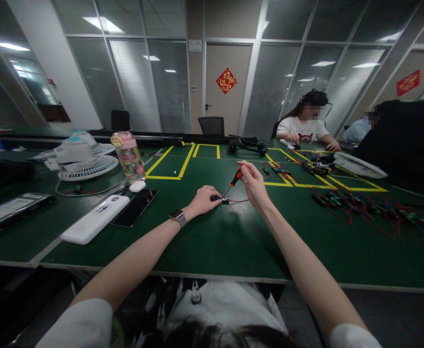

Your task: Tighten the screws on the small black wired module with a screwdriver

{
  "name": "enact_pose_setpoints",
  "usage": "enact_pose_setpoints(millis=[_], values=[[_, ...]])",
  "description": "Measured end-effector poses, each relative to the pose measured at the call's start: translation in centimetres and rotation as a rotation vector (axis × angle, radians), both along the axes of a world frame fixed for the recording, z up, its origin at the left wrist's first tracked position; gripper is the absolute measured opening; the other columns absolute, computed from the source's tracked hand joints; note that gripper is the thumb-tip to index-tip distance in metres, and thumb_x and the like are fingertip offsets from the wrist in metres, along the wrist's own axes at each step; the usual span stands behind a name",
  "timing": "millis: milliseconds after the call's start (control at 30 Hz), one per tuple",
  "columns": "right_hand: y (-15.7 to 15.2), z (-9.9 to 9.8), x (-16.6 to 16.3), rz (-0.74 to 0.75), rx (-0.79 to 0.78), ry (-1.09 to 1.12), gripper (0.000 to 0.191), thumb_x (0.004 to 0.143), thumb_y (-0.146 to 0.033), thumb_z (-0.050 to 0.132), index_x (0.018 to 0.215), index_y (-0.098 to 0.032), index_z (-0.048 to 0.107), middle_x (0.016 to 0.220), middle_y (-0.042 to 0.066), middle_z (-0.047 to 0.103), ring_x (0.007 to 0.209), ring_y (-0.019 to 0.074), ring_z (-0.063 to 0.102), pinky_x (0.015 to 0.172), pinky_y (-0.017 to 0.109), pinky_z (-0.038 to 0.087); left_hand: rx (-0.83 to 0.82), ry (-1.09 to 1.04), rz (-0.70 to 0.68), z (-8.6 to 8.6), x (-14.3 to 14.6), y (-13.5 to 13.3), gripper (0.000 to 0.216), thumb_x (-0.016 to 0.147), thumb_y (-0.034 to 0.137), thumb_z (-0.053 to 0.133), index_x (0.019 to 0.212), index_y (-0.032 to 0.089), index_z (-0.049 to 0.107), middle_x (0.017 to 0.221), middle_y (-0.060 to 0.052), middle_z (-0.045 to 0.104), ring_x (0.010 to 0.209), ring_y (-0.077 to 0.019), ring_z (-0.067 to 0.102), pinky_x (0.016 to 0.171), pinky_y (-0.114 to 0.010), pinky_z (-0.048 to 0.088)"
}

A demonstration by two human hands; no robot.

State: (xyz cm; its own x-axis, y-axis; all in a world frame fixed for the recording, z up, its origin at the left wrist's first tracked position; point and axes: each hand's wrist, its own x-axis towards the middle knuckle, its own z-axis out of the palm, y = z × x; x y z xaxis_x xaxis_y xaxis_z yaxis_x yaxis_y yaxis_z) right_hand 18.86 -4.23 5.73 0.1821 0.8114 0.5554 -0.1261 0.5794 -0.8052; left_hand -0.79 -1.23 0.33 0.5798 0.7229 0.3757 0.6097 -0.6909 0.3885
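In the head view my right hand [254,182] is closed around the orange and black handle of a screwdriver [236,177]. Its shaft slants down and left toward a small connector with wires [225,200] on the green table. My left hand [205,199] pinches that connector from the left, its fingertips partly hiding it. Thin red and dark wires run from the connector to the right, beneath my right hand. Whether the screwdriver's tip touches the connector is too small to tell.
On the left are a white power bank [96,220], a black phone [135,208], a drink bottle [128,157] and white fans [85,157]. Wired connectors [364,208] lie heaped at right. Yellow tape [164,178] marks the table [212,251]. Across it sits a person [304,128].
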Motion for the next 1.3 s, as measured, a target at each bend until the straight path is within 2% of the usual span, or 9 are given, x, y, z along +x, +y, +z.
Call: enact_pose_setpoints(millis=[167,267,433,600,767,900,1100,1200,1300], values=[[0.08,-0.06,0.11,0.030,-0.008,0.022,0.035,0.082,-0.056,0.073,0.106,-0.031,0.066,0.089,0.000,0.068,0.086,0.0191,0.065,0.082,0.035,0.053,-0.022,-0.021,-0.014,0.07,0.00,-0.06,0.014,0.094,0.029,0.069,0.100,0.022,0.079,0.110,-0.005,0.075,0.104,-0.0233,0.066,0.100,-0.039,0.048],[0.13,-0.13,0.05,0.021,-0.032,0.014,0.037,0.082,-0.060,0.070,0.103,-0.030,0.065,0.097,0.003,0.071,0.094,0.0211,0.066,0.085,0.036,0.053,-0.017,-0.026,-0.018,0.05,-0.01,-0.06,0.014,0.093,0.029,0.069,0.099,0.022,0.079,0.108,-0.004,0.075,0.103,-0.0233,0.066,0.099,-0.039,0.048],[-0.12,-0.06,-0.41,-0.037,-0.033,0.009,0.034,0.079,-0.058,0.072,0.096,-0.029,0.067,0.087,0.000,0.066,0.085,0.0185,0.062,0.078,0.032,0.051,0.009,-0.020,-0.011,-0.08,0.01,0.03,0.013,0.093,0.030,0.070,0.098,0.022,0.079,0.109,-0.005,0.076,0.116,-0.0272,0.062,0.106,-0.043,0.045],[-0.32,0.12,-0.37,-0.023,-0.021,-0.022,0.034,0.079,-0.058,0.073,0.095,-0.030,0.067,0.074,-0.003,0.058,0.073,0.0172,0.058,0.072,0.032,0.051,0.002,-0.011,-0.011,0.07,0.02,-0.04,0.013,0.093,0.030,0.070,0.100,0.023,0.079,0.109,-0.005,0.076,0.113,-0.0263,0.064,0.104,-0.042,0.046],[-0.09,0.11,-0.11,0.022,-0.011,0.001,0.037,0.079,-0.059,0.073,0.102,-0.030,0.067,0.084,0.000,0.065,0.080,0.0185,0.062,0.076,0.034,0.053,-0.022,-0.019,-0.017,0.24,-0.06,-0.22,0.014,0.094,0.030,0.069,0.099,0.022,0.079,0.110,-0.005,0.075,0.102,-0.0231,0.067,0.097,-0.038,0.049],[0.05,0.00,-0.19,0.018,-0.029,0.032,0.036,0.080,-0.059,0.072,0.099,-0.028,0.067,0.091,0.003,0.070,0.089,0.0197,0.065,0.082,0.035,0.053,-0.009,-0.022,-0.005,0.17,-0.06,-0.20,0.012,0.092,0.029,0.070,0.098,0.022,0.079,0.108,-0.005,0.076,0.108,-0.0251,0.066,0.102,-0.041,0.048],[0.11,-0.15,-0.18,-0.061,-0.023,0.012,0.035,0.076,-0.057,0.077,0.091,-0.028,0.067,0.074,-0.002,0.060,0.074,0.0166,0.059,0.074,0.031,0.050,0.013,-0.018,0.002,0.13,0.04,-0.13,0.011,0.091,0.029,0.071,0.096,0.024,0.080,0.108,-0.005,0.077,0.119,-0.0278,0.062,0.108,-0.045,0.045],[0.12,-0.17,-0.07,-0.026,-0.032,-0.005,0.035,0.078,-0.058,0.074,0.098,-0.029,0.068,0.076,-0.002,0.062,0.078,0.0180,0.062,0.076,0.033,0.052,0.000,-0.014,-0.004,0.26,0.02,-0.21,0.013,0.092,0.029,0.070,0.098,0.024,0.079,0.109,-0.005,0.076,0.113,-0.0266,0.065,0.105,-0.043,0.047],[0.11,-0.13,-0.06,0.036,-0.041,0.027,0.039,0.079,-0.058,0.074,0.106,-0.031,0.067,0.088,0.001,0.070,0.090,0.0209,0.067,0.082,0.036,0.054,-0.021,-0.012,-0.005,0.36,0.00,-0.31,0.014,0.093,0.030,0.068,0.099,0.023,0.079,0.110,-0.005,0.075,0.102,-0.0241,0.068,0.099,-0.040,0.049]])
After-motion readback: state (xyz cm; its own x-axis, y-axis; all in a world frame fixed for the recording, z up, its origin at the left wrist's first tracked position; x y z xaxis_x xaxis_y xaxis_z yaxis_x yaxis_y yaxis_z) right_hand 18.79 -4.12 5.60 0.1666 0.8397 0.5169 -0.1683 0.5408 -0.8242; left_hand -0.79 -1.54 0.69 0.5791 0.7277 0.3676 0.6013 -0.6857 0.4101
